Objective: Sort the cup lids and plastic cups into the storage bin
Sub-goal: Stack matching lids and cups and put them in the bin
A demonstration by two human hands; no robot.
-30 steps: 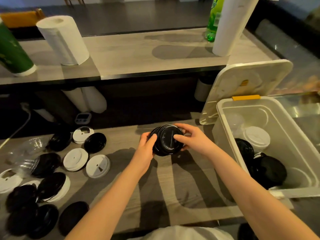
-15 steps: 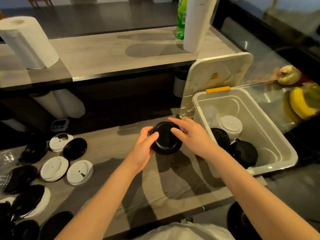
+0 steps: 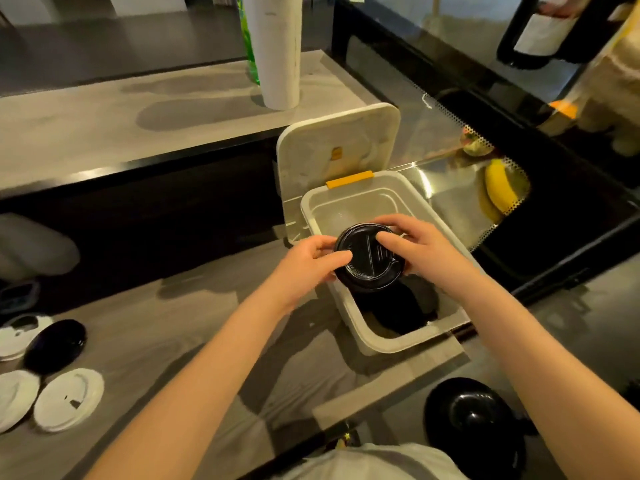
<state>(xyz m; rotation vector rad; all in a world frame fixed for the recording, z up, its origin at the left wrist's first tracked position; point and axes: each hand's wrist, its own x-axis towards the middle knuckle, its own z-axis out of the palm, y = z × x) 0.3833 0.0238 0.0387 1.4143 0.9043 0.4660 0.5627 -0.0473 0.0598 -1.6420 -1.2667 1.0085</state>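
Black lids [image 3: 369, 263] moved over the storage bin [image 3: 353, 206] — left hand [image 3: 304, 261], right hand [image 3: 424, 252] gripping them.

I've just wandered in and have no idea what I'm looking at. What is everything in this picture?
storage bin: one, whitish with orange latch, right end of the table
bin lid: one, white, propped open behind the bin
stack of black lids: one, black, held above the bin
lids in the bin: number unclear, black, near end
white lids: three, white, table's left edge
black lid: one, black, between those white lids
paper roll: one, white, upright on the upper counter
bottle: one, green, behind the paper roll
banana: one, yellow, far right
left hand: one, grips the stack's left side
right hand: one, grips its right side
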